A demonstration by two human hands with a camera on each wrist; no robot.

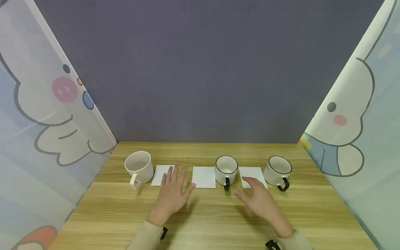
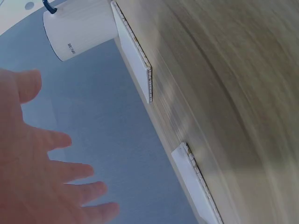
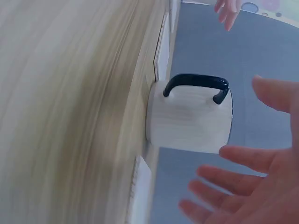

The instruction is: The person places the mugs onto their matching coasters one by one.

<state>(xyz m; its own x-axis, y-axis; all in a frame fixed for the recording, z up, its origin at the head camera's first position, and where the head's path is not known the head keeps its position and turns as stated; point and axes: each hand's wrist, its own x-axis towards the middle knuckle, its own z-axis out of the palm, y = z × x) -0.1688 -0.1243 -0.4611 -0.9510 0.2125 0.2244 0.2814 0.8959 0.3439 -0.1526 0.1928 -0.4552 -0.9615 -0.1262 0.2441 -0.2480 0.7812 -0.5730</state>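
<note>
My left hand (image 1: 173,194) hovers over the table with fingers spread, its fingertips overlapping the left white square tile (image 1: 159,175) in the head view. Nothing is in it. My right hand (image 1: 260,199) is held above the table with fingers apart, also holding nothing, close to the middle mug (image 1: 225,177). That mug is white with a dark rim and a black handle facing me. In the right wrist view the black handle (image 3: 198,80) shows near the thumb. A second white tile (image 1: 203,177) lies left of this mug, and a third tile (image 1: 250,172) lies right of it.
At the left stands an all-white mug (image 1: 140,168), its handle towards me. A white mug with dark rim and black handle (image 1: 276,172) stands at the right. A grey panel (image 1: 206,73) rises behind the wooden table (image 1: 212,229), with cartoon-printed sheets at both sides.
</note>
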